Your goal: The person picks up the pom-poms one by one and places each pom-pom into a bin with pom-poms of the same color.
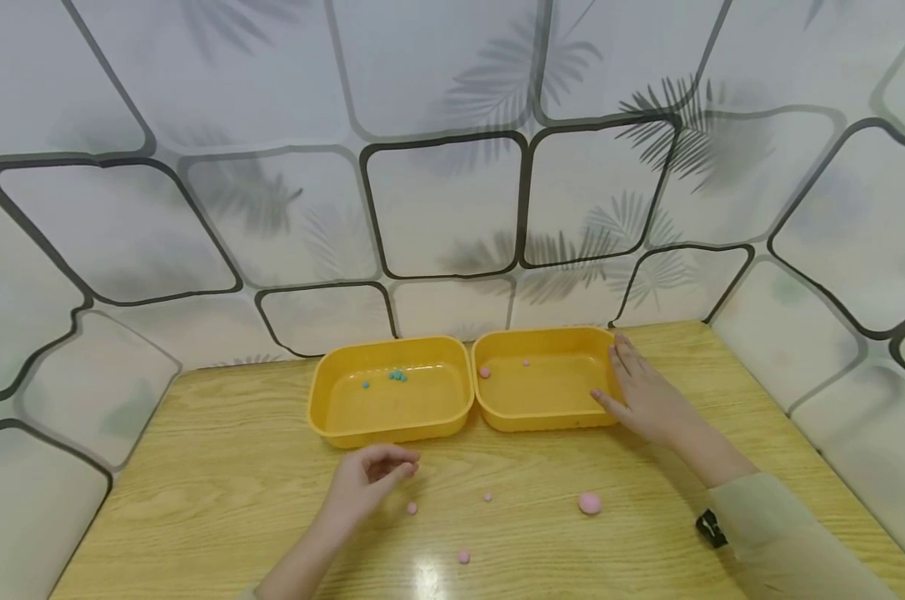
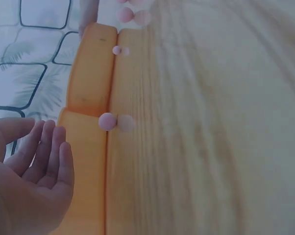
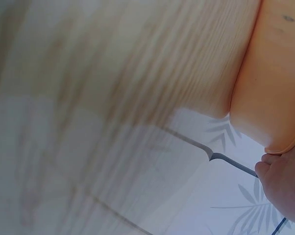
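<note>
My left hand (image 1: 366,483) hovers just in front of the left yellow tray (image 1: 392,437), fingers loosely bent and thumb apart. Nothing shows between them in the left wrist view. Several small teal balls (image 1: 397,376) lie in that tray. At the right end of the right yellow tray (image 1: 542,422), my right hand (image 1: 642,398) rests on the rim, its fingers stretched along the edge and its thumb reaching over the inside. This tray holds a pink ball (image 1: 485,372) and a smaller pink bead (image 1: 526,362). Most of the right hand is outside the right wrist view.
Several pink balls lie on the wooden table (image 1: 220,483) in front of the trays: a large ball (image 1: 590,502) at right, smaller balls (image 1: 412,508) near the left hand and toward the front. A patterned wall (image 1: 452,208) stands behind. A black object (image 1: 711,528) is beside the right sleeve.
</note>
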Demonstrator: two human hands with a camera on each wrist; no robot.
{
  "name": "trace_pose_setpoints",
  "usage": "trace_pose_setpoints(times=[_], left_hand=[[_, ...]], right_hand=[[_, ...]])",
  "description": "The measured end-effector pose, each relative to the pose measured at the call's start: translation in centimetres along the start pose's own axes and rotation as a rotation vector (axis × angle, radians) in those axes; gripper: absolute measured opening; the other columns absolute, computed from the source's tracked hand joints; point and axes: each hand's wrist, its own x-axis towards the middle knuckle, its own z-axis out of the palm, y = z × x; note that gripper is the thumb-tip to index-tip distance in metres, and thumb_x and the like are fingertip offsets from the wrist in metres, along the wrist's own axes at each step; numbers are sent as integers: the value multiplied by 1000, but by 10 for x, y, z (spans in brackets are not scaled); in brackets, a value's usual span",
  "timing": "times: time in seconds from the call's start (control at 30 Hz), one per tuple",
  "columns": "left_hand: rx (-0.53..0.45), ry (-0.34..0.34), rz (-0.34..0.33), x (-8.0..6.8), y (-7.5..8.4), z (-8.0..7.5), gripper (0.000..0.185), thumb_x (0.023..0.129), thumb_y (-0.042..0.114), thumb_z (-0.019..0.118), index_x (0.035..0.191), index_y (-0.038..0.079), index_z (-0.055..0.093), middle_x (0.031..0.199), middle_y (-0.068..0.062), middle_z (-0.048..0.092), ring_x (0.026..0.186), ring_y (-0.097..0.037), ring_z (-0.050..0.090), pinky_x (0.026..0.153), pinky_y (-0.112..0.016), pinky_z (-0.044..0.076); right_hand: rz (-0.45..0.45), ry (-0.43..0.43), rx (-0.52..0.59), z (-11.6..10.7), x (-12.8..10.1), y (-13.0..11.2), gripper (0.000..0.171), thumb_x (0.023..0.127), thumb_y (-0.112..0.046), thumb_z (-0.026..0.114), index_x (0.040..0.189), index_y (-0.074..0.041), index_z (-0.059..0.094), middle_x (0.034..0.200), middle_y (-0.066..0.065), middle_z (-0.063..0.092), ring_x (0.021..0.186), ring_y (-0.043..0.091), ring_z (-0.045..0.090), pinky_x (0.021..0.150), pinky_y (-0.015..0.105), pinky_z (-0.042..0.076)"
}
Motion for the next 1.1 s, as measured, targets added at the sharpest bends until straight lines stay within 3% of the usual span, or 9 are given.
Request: trace_pose_setpoints(times=[0.17,0.4,0.7,0.9,1.1], left_hand=[[18,-5,-3,0,-8,-2,17,98,5,74,110,-7,77,111,-23,80,93,-2,74,86,-15,60],[9,-75,36,0,-20,-6,25,91,-6,76,114,-14,72,111,-30,77,89,-1,73,83,-18,62],[70,-180,23,2,-27,-12,33,87,5,86,115,-9,75,109,-23,78,91,-5,71,82,-18,61],[133,-239,92,4,-35,-17,35,88,12,88,116,-5,76,113,-20,79,97,-8,72,86,-20,62],[242,-249,211,4,-41,-18,31,88,15,88,112,-1,78,108,-15,79,96,-4,71,86,-22,62]], right_hand=[[2,-2,3,0,0,1,93,111,-51,48,161,19,12,173,36,-1,162,54,8,129,68,20],[-6,3,10,1,0,2,93,111,-51,49,161,19,12,173,36,-1,162,53,8,130,68,19],[-10,5,1,1,1,2,93,111,-50,48,161,19,12,173,37,0,162,54,8,130,67,20],[-9,8,-8,1,1,2,92,111,-50,48,161,20,14,172,38,1,161,54,8,130,67,20],[-9,10,-8,1,0,1,92,111,-50,48,161,20,14,172,38,2,161,54,9,129,67,21]])
